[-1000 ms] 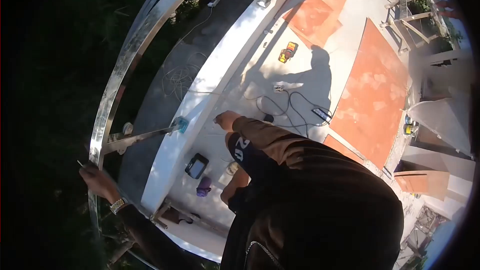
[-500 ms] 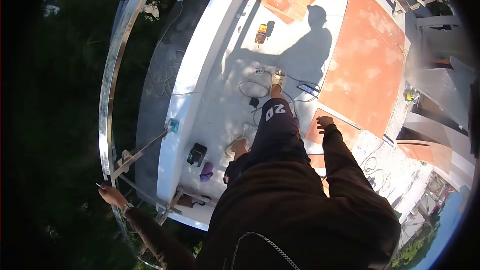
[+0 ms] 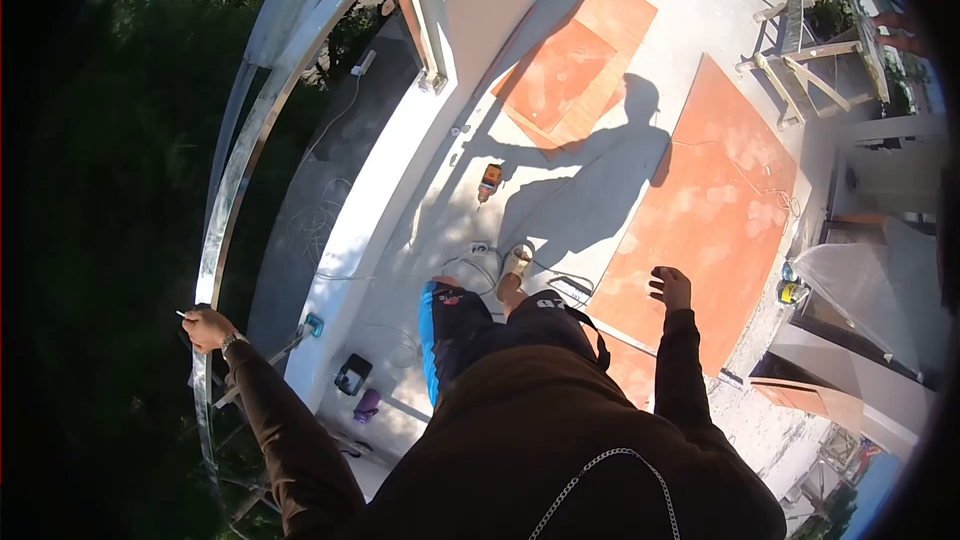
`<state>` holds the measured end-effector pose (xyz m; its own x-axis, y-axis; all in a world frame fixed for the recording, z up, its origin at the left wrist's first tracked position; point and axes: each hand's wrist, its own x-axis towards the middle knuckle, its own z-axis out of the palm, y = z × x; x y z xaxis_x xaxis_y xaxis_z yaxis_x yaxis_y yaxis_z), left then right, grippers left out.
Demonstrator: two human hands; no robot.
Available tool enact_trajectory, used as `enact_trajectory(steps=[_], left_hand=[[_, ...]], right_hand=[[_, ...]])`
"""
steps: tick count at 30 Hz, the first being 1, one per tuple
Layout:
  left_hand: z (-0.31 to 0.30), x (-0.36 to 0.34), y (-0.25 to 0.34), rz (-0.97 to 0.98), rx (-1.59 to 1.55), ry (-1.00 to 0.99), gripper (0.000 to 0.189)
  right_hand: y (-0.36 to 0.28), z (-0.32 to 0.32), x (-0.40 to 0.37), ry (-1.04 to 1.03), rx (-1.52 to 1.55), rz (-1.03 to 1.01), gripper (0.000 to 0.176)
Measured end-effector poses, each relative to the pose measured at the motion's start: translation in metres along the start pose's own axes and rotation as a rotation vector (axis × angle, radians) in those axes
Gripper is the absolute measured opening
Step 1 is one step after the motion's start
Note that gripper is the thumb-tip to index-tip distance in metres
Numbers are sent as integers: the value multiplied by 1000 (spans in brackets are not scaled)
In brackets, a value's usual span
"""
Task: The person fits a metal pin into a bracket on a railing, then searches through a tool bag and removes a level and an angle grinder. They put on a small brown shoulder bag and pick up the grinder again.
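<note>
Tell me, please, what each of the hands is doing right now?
Left hand: closed around the metal rail, a thin stick poking from the fist.
Right hand: open, fingers loosely curled, holding nothing.

We log: left hand on the rail at left; right hand over the board at right (cables between, on the floor)

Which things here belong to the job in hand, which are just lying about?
In hand:
metal rail, gripped by the left hand

Lying about:
orange boards
yellow tool
cables
black case
wooden frame
</note>
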<state>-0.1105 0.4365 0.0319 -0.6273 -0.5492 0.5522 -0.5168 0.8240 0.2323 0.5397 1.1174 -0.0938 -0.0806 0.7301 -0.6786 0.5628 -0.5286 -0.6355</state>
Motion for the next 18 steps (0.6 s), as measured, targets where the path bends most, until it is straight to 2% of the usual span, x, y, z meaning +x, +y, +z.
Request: enact_trajectory(steps=[3,8,9,12,15,16,18], left_hand=[[14,4,-13,78,-15,85,43],[13,7,-18,47,11,19,43],[28,16,-37,53,4,-6,45],[26,14,-36,16,34,-22,43],[14,-10,-5,-97,-28,48,41],[0,-30,25,-122,-25,84,42],[-35,-72,97,-254,-247,164,43]], right_hand=[[-47,19,8,-80,-64,-63,24],[-152,92,58,-298,-104,-224,24],[-179,108,66,-355,-161,-275,24],[-253,149,99,-540,-270,-379,25],[-295,168,169,-620,-399,-361,25],[-302,161,183,-599,-468,-329,25],[-333,154,215,-588,-605,-362,25]])
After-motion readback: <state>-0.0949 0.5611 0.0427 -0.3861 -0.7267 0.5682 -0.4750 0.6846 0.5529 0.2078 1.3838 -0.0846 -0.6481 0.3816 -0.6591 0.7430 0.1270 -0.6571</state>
